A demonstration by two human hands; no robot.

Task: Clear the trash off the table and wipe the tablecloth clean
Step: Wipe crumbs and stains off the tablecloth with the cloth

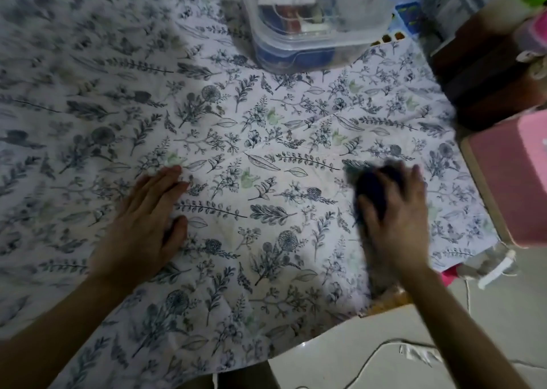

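A white tablecloth (266, 157) printed with dark blue leaves and flowers covers the table. My left hand (148, 220) lies flat on the cloth at the left, fingers together, palm down. My right hand (396, 220) presses a dark blue cloth (373, 187) onto the tablecloth near the right edge. The hand and the cloth are blurred by motion. Most of the dark blue cloth is hidden under my fingers. I see no loose trash on the tablecloth.
A clear plastic box (313, 27) with small items inside stands at the back centre. A pink box (515, 181) and dark brown furniture (485, 71) stand to the right of the table. A plastic bottle (488, 264) and a white cable (370, 359) lie on the tiled floor.
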